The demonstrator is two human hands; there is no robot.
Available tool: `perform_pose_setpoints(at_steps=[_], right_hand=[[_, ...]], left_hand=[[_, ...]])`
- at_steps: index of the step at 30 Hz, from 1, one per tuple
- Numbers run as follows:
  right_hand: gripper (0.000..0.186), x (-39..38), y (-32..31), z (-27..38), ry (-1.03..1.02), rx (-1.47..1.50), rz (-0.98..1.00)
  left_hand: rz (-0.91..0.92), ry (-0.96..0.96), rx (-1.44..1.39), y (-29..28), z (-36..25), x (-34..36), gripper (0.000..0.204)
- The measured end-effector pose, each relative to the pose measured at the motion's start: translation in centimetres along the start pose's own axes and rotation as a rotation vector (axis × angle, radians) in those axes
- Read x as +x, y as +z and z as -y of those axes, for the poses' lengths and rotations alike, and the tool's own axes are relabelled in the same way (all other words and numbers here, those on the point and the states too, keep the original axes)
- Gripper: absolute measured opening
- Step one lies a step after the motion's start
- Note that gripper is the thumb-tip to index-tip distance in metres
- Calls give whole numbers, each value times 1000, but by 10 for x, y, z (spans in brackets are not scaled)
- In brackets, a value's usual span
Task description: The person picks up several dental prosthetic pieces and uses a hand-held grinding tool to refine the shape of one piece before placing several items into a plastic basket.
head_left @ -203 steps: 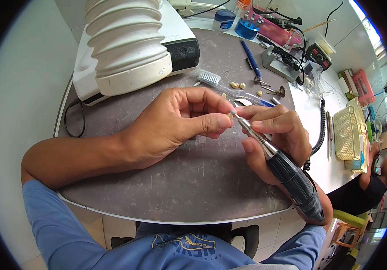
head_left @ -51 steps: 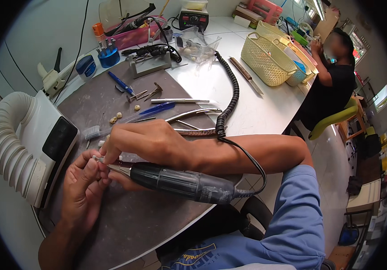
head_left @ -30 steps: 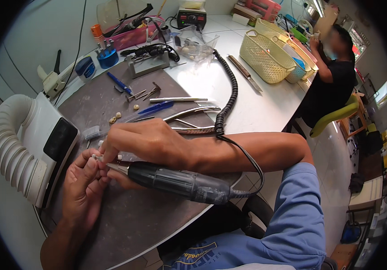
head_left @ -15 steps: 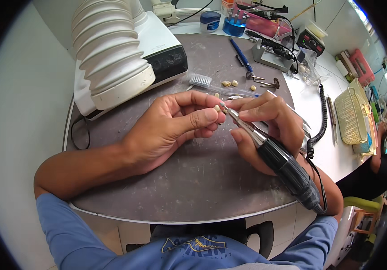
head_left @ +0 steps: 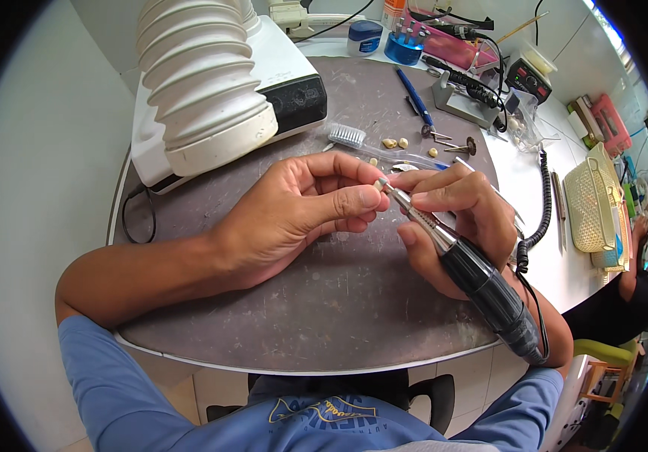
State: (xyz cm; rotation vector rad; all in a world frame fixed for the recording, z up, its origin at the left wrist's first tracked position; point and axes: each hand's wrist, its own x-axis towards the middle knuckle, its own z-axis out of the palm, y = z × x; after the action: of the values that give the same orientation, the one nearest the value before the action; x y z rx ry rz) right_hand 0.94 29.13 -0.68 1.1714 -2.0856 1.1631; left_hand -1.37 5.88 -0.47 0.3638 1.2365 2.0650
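Note:
My left hand pinches a small ivory-coloured dental crown between thumb and fingertips, over the middle of the bench. My right hand grips a rotary handpiece like a pen, its black body slanting back toward my right forearm. The metal nose of the handpiece points at the crown, and its tip is right against it or very near; contact cannot be made out. Just beyond my fingers lie several more tooth-coloured crowns and a clear-handled toothbrush.
A white suction unit with a ribbed hose stands at the left. Farther back are a blue pen-like tool, mounted wheels, a grey tool stand, a blue bur holder and a control box. A coiled cord and basket sit at right.
The whole view has shifted slightly, so things appear a little farther right. The handpiece tip has moved a little against the crown; both hands keep their grip.

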Motion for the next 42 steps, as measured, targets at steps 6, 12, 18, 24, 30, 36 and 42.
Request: perform_pose_setpoints(at_steps=[6, 12, 18, 24, 30, 36, 42], right_hand=[[28, -2, -3, 3, -22, -47, -8], [25, 2, -6, 3, 180, 29, -107], [33, 12, -47, 14, 652, 443, -457], [20, -14, -101, 36, 1057, 667, -497], [26, -52, -122, 42, 1181, -25, -257], [48, -60, -138, 38, 1133, -616, 50], [44, -94, -148, 31, 916, -910, 57]], left_hand=[[-18, -5, 19, 3, 1, 1, 20], [19, 99, 343, -3, 0, 0, 17], [17, 263, 758, 10, 8, -3, 9], [46, 271, 925, 14, 3, -10, 8], [158, 472, 1146, 11, 8, -7, 3], [177, 741, 1412, 9, 14, -5, 8], [49, 630, 1306, 12, 14, -2, 10]])
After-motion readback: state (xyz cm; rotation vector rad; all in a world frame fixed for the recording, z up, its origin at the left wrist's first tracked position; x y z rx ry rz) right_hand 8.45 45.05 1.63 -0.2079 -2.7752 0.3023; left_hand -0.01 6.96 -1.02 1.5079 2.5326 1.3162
